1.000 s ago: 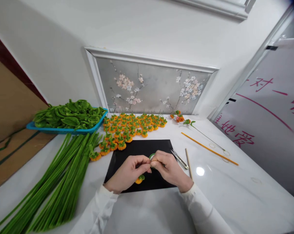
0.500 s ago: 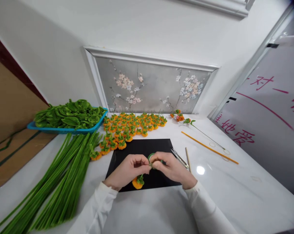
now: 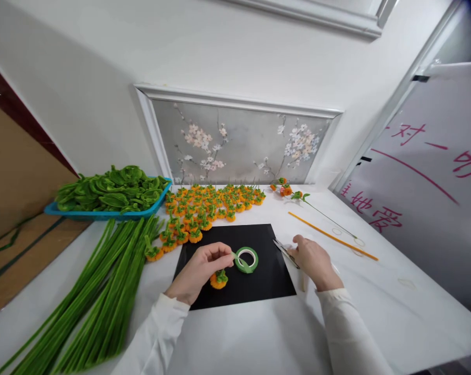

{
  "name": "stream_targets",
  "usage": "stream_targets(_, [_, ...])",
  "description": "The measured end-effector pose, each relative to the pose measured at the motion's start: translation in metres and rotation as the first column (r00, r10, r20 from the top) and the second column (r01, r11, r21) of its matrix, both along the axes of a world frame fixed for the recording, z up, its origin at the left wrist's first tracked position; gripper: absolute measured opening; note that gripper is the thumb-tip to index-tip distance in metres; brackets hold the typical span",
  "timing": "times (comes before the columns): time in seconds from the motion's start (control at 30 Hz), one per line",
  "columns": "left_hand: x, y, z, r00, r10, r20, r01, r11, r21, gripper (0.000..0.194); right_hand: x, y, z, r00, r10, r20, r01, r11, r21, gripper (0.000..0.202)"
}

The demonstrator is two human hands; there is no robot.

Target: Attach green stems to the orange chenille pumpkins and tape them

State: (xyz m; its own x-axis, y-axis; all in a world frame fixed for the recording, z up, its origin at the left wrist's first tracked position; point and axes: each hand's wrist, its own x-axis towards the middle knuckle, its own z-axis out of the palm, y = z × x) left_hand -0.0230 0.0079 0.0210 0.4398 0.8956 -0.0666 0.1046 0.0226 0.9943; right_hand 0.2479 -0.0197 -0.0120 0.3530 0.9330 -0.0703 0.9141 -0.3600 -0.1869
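Note:
My left hand (image 3: 202,271) is closed, thumb and forefinger pinching the loose end of a green floral tape. The tape roll (image 3: 255,259), with a white core, lies on a black mat (image 3: 258,289), and the strip runs from it to my fingertips. Just beneath those fingers is an orange fuzzy flower (image 3: 218,282) with a green base; whether the other fingers hold its stem is hidden. My right hand (image 3: 315,261) is at the mat's right edge, thumb and forefinger apart, over the handle end of small metal snips (image 3: 284,250). The snips lie flat, partly covered.
Several orange flowers (image 3: 204,200) stand stem-up behind the mat. At left are a blue tray (image 3: 102,214) of green leaves and a bundle of green fuzzy stems (image 3: 98,297). An orange stick (image 3: 332,236), a wooden stick (image 3: 303,284) and a flower spray (image 3: 285,190) lie rightward.
My right hand has left the left hand and moved right to the snips. The tape roll now shows fully, with a strip stretched to my left hand. The view has tilted slightly.

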Motion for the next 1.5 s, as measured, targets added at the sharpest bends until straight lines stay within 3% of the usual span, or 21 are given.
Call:
stream_targets(0.2, [-0.001, 0.001, 0.002, 0.997, 0.041, -0.066, -0.039, 0.999, 0.031, 0.016, -0.007, 0.004, -0.003, 0.999, 0.036, 0.000, -0.036, 0.999, -0.023, 0.020])
stream_targets(0.43, [-0.001, 0.000, 0.005, 0.994, 0.065, -0.085, -0.067, 0.998, -0.021, 0.011, -0.018, 0.001, -0.009, 0.996, 0.086, -0.029, -0.084, 0.994, 0.066, 0.010])
stream_targets(0.6, [-0.002, 0.001, 0.004, 0.998, 0.053, -0.019, -0.055, 0.989, -0.138, 0.015, -0.026, -0.003, 0.007, 0.988, 0.087, -0.125, -0.062, 0.980, 0.191, 0.015])
stream_targets(0.7, [-0.002, 0.001, 0.003, 0.999, 0.046, 0.018, -0.042, 0.979, -0.201, 0.020, -0.054, -0.020, 0.015, 0.939, 0.146, -0.311, -0.053, 0.956, 0.290, 0.022])
stream_targets(0.73, [-0.002, 0.001, 0.003, 0.999, 0.042, 0.024, -0.036, 0.976, -0.213, 0.021, -0.068, -0.028, 0.014, 0.775, 0.189, -0.603, 0.002, 0.953, 0.301, 0.024])
stream_targets(0.77, [-0.002, 0.001, 0.003, 0.999, 0.039, 0.028, -0.032, 0.975, -0.219, 0.021, -0.084, -0.036, 0.012, 0.526, 0.216, -0.823, 0.020, 0.964, 0.265, 0.029])
stream_targets(0.8, [-0.001, 0.001, 0.004, 0.999, 0.036, 0.031, -0.028, 0.974, -0.223, 0.022, -0.100, -0.044, 0.008, 0.271, 0.208, -0.940, 0.005, 0.976, 0.217, 0.034])
stream_targets(0.83, [-0.001, 0.001, 0.004, 0.999, 0.037, 0.034, -0.028, 0.974, -0.225, 0.023, -0.115, -0.052, 0.003, 0.065, 0.160, -0.985, 0.012, 0.987, 0.161, 0.040])
stream_targets(0.9, [-0.002, 0.002, 0.005, 0.999, 0.036, 0.035, -0.028, 0.974, -0.223, 0.023, -0.138, -0.063, -0.005, -0.180, 0.032, -0.983, 0.057, 0.998, 0.022, 0.051])
stream_targets(0.97, [-0.002, 0.002, 0.006, 0.999, 0.027, 0.023, -0.021, 0.976, -0.216, 0.023, -0.149, -0.067, -0.010, -0.336, -0.111, -0.935, 0.087, 0.985, -0.148, 0.058])
stream_targets(1.07, [-0.002, 0.002, 0.008, 1.000, -0.006, -0.017, 0.002, 0.982, -0.188, 0.022, -0.147, -0.066, -0.007, -0.410, -0.125, -0.904, 0.119, 0.975, -0.189, 0.058])
stream_targets(1.5, [0.000, -0.001, 0.009, 0.995, -0.048, -0.093, 0.039, 0.995, -0.097, 0.019, -0.144, -0.055, 0.005, -0.448, -0.085, -0.890, 0.013, 0.995, -0.101, 0.054])
